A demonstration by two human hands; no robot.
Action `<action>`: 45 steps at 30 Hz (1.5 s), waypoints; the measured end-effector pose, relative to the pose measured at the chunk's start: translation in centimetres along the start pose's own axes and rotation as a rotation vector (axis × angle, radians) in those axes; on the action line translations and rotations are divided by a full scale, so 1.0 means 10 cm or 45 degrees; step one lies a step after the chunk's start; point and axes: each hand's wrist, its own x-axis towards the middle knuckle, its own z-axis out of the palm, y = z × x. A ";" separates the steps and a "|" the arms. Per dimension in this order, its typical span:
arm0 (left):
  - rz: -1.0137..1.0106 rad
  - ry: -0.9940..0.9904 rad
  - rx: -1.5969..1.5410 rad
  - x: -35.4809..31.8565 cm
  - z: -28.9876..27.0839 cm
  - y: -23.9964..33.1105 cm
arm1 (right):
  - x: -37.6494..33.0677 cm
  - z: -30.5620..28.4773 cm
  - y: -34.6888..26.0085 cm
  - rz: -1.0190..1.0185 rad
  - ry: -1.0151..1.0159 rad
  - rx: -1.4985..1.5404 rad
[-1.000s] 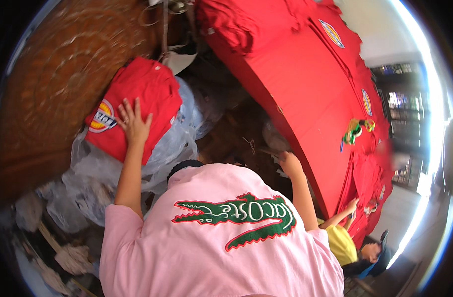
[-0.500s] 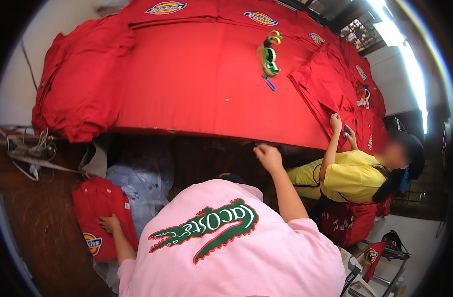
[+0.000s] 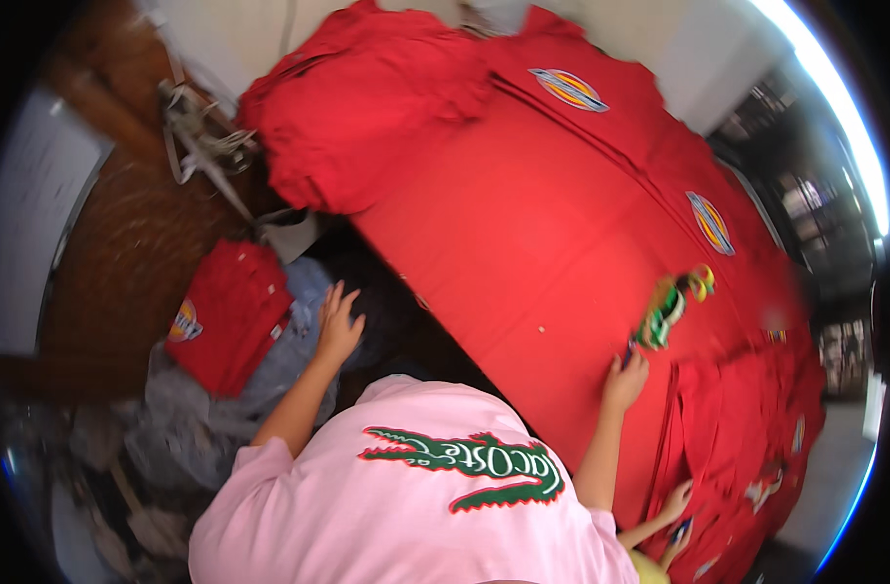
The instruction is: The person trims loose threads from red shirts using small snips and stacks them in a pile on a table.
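My right hand (image 3: 625,382) is on the red-covered table (image 3: 523,321), fingers closed on a small slim blue tool (image 3: 631,348). This tool lies beside a green tape dispenser (image 3: 661,316) with yellow-handled scissors (image 3: 702,282) at its far end. My left hand (image 3: 338,326) hovers with fingers spread, holding nothing, between the table edge and a pile of folded red garments (image 3: 233,316). That pile rests on clear plastic bags (image 3: 187,414) at my left.
A heap of red garments (image 3: 367,107) covers the table's far left end. Red garments with oval patches (image 3: 569,90) line the far edge. At lower right a co-worker's hands (image 3: 675,501) work on red cloth. Tangled cables (image 3: 201,131) hang beyond the pile.
The view has turned to the left. My left hand has lifted off the folded red garments. My right hand has reached over the table and closed on the blue tool.
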 end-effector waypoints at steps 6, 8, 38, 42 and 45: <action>0.285 0.288 0.015 1.42 -0.59 0.64 | 0.15 0.11 -0.16 0.067 -0.003 -0.062; 0.329 0.317 0.073 1.97 -0.63 0.81 | 0.18 0.12 -0.17 0.052 -0.037 -0.104; 0.343 0.095 0.184 4.76 -1.20 0.39 | 1.05 0.81 -0.50 0.714 0.569 -0.064; 0.434 0.150 0.077 4.67 -2.06 0.76 | 1.10 0.72 -1.56 0.329 0.487 0.510; 0.457 0.094 -0.008 4.18 -2.65 1.11 | 1.14 0.16 -3.03 -0.144 0.321 0.748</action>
